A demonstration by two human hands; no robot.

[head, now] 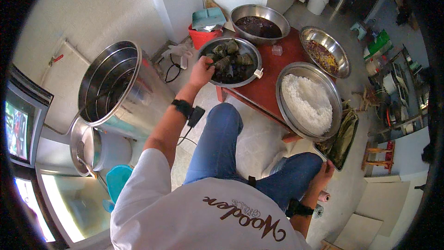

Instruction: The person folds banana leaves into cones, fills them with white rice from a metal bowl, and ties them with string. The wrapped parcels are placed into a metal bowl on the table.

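My left hand (202, 72) is over the left rim of a steel bowl (258, 50), its fingers bent together beside the dark contents. Whether it pinches a string or a leaf end there is too small to tell. Inside that bowl lie several leaf-wrapped zongzi (222, 64) tied with string, above a dark layer. Beside my knee, my right hand (323, 174) is low, with its fingertips at the near corner of a tray (316, 148). Long green leaves (341, 139) lie in the tray. I cannot make out whether the right fingers grip anything.
On the red table (265, 92) stand bowls of white rice (307, 100), dark soaking grains (258, 27) and a yellow-and-red mixture (322, 55). A tall steel pot (145, 100) stands left, a red bucket (204, 38) behind. Spools of string (323, 196) lie by my right arm.
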